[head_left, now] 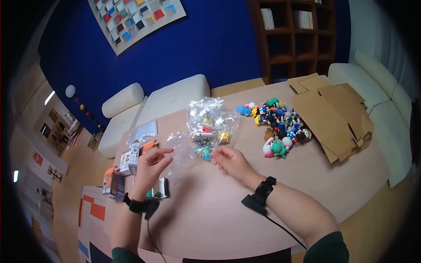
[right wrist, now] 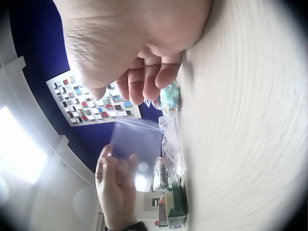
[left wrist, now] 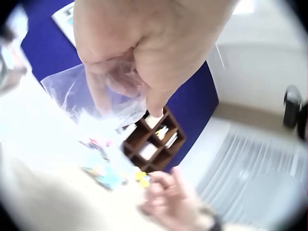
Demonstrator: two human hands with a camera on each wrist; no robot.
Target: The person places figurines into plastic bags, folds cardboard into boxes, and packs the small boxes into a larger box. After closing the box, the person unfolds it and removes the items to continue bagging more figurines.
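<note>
A clear plastic zip bag (right wrist: 137, 139) hangs from my left hand (head_left: 151, 168). In the left wrist view its film (left wrist: 72, 91) spreads around the fingers and thumb, which pinch it. My right hand (head_left: 232, 164) rests low over the table, its fingers loosely curled around nothing. Just beyond the right fingertips lies a clear bag with a teal and green toy (head_left: 203, 153) in it. Behind that, more clear bags (head_left: 205, 109) hold small items in red, white and yellow.
Small colourful figurines (head_left: 280, 122) are heaped at the right, beside flattened brown cardboard (head_left: 335, 116). Small boxes (head_left: 129, 162) stand at the left edge, and an opened green-and-white box (head_left: 160, 188) lies near my left wrist. A flat clear bag (head_left: 144, 131) lies behind the boxes.
</note>
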